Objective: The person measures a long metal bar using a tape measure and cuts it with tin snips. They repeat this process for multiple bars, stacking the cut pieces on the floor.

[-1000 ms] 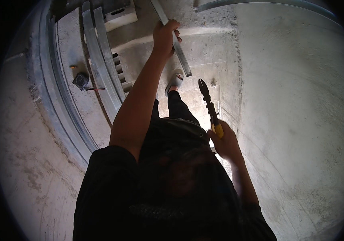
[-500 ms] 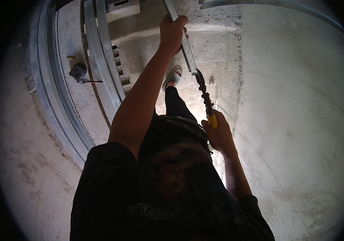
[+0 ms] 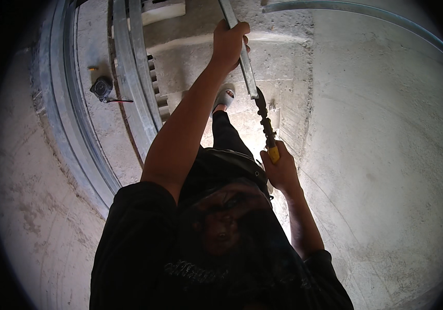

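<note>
My left hand (image 3: pixel 228 45) is closed round a narrow galvanised metal channel (image 3: pixel 249 77), which slants from the top edge down toward me. In my right hand (image 3: pixel 283 168) are the yellow grips of a pair of metal snips (image 3: pixel 266 124) with a dark head. The dark jaws of the snips meet the near end of the channel; whether they bite into it or only touch it I cannot tell. Most of the yellow grips are hidden in my fist.
Long metal channels (image 3: pixel 128 67) and more metal profiles (image 3: pixel 58 82) run along the left. Between them lie a black tape measure (image 3: pixel 101 89) and a small orange piece (image 3: pixel 93 68). Another metal strip (image 3: pixel 356 7) curves across the top right, beside the pale concrete wall (image 3: pixel 387 129).
My left hand and the channel have shifted slightly to the right. The snips stay at the channel's end, and my right hand has hardly moved.
</note>
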The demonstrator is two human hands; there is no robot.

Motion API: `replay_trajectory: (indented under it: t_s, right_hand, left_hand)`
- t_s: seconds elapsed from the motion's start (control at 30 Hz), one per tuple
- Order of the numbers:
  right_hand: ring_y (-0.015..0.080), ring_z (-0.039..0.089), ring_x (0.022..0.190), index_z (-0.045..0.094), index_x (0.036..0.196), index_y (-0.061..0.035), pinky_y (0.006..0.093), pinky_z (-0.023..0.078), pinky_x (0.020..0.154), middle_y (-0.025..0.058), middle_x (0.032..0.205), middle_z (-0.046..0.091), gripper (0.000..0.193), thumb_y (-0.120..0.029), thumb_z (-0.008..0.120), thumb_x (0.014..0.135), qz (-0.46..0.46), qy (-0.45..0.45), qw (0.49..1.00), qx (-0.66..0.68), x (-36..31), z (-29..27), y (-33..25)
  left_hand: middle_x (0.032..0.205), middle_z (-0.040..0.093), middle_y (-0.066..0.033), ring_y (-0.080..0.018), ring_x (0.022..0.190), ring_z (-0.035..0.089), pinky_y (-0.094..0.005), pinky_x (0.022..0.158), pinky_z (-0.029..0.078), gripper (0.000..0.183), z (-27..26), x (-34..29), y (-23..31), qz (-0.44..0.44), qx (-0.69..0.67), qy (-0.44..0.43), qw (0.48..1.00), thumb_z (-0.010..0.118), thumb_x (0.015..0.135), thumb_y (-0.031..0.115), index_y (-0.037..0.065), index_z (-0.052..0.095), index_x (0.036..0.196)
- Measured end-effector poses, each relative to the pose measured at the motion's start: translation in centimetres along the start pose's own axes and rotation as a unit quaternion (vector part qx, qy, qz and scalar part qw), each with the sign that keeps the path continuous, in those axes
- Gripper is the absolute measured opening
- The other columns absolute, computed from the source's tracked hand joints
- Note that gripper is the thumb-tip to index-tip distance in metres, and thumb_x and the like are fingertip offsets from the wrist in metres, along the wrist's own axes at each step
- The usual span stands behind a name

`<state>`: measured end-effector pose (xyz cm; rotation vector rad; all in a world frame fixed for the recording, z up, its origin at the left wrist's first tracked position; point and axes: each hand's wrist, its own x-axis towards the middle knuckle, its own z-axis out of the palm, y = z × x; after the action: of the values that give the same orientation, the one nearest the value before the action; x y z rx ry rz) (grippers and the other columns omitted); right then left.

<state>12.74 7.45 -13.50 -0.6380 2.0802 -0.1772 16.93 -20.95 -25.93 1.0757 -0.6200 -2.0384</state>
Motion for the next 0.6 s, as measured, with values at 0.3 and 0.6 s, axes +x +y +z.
replay_trajectory:
  t_s: [0.3, 0.6]
  right_hand:
    - [0.0469, 0.066, 0.089, 0.052, 0.117, -0.0015, 0.0483, 0.052, 0.077, 0.0273, 0.091, 0.066, 0.038, -0.024, 0.064, 0.089, -0.004, 0.001, 1.0, 0.008, 0.4, 0.1, 0.8]
    - [0.0402, 0.059, 0.116, 0.043, 0.138, 0.0015, 0.0427, 0.047, 0.097, 0.0264, 0.124, 0.06, 0.061, -0.022, 0.067, 0.087, 0.019, -0.031, 0.999, 0.029, -0.8, 0.0, 3.3]
  left_hand:
    - [0.069, 0.044, 0.0025, -0.0086, 0.059, 0.047, -0.0281, 0.048, 0.04, 0.013, -0.1, 0.0, 0.0, -0.001, -0.015, -0.002, 1.0, 0.059, 0.083, 0.009, 0.013, 0.047, 0.079]
    - [0.074, 0.047, 0.0006, -0.0104, 0.061, 0.048, -0.0293, 0.05, 0.042, 0.014, 0.2, 0.4, -1.1, 0.008, 0.019, 0.013, 1.0, 0.061, 0.082, 0.01, 0.012, 0.049, 0.089]
